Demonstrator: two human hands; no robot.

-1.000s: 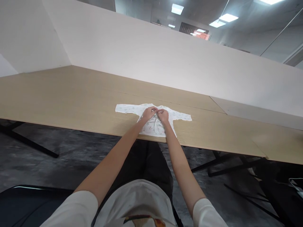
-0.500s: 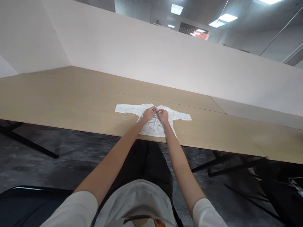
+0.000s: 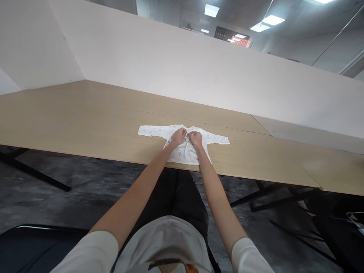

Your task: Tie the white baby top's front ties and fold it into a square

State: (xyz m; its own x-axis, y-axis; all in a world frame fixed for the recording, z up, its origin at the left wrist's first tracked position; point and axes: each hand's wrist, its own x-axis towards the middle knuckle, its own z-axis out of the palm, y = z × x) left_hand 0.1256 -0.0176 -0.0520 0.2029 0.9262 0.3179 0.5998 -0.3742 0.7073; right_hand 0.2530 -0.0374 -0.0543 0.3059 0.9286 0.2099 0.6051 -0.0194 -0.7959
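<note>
Pinching: the left hand (image 3: 178,137) and the right hand (image 3: 195,139) are both closed in a small pinch on the cloth at the neck of the white baby top (image 3: 178,154). The two hands are very near each other, but the exact part of the cloth that they hold is too small to tell.

Arms: both bare forearms (image 3: 136,193) reach forward from the white short sleeves (image 3: 91,252) and lean in toward the middle of the top.

Top: it lies flat on the light wood table (image 3: 85,113), near the middle of the front edge, and its lower hem is just beside this edge. Its front panels overlap under the hands, and it has a small pale print.

Sleeves: the left sleeve (image 3: 153,131) and the right sleeve (image 3: 218,139) are spread flat to the two sides, along the table.

Table: a thin seam (image 3: 204,123) runs across the top, just behind the collar. A white partition (image 3: 170,64) stands along the far edge.

Below: dark trousers (image 3: 176,193) show past the front edge, and a black chair (image 3: 36,246) is at the lower left, over the grey floor (image 3: 57,178).
</note>
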